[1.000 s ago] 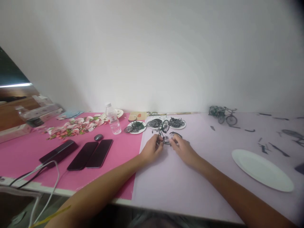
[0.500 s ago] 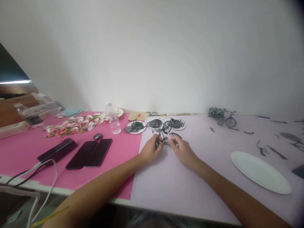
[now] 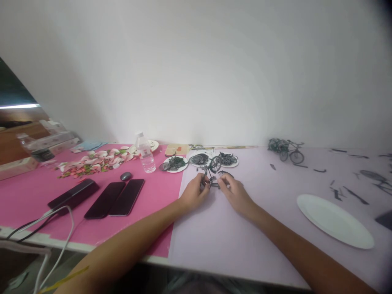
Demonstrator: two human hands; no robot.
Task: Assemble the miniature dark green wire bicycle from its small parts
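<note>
A small dark model bicycle (image 3: 213, 170), partly built, stands on the pale lilac mat (image 3: 239, 228) between my hands. My left hand (image 3: 193, 192) is closed, pinching the model's frame from the left. My right hand (image 3: 235, 192) is closed too, its fingertips pinched on the model's right side. One spoked wheel (image 3: 215, 164) rises above my fingers. Just behind it stand small white plates with dark wheel parts (image 3: 227, 159) and a plate of greenish-black parts (image 3: 175, 163).
On the pink mat (image 3: 92, 228) lie two black phones (image 3: 118, 197), a black power bank (image 3: 73, 194), a mouse (image 3: 126, 176), a water bottle (image 3: 145, 153) and pink petals (image 3: 94, 161). A large white plate (image 3: 334, 220), loose dark parts (image 3: 349, 191) and finished model bikes (image 3: 286, 150) sit on the right.
Both hands stay pinched on the model bicycle with only small finger shifts. The view has drifted slightly.
</note>
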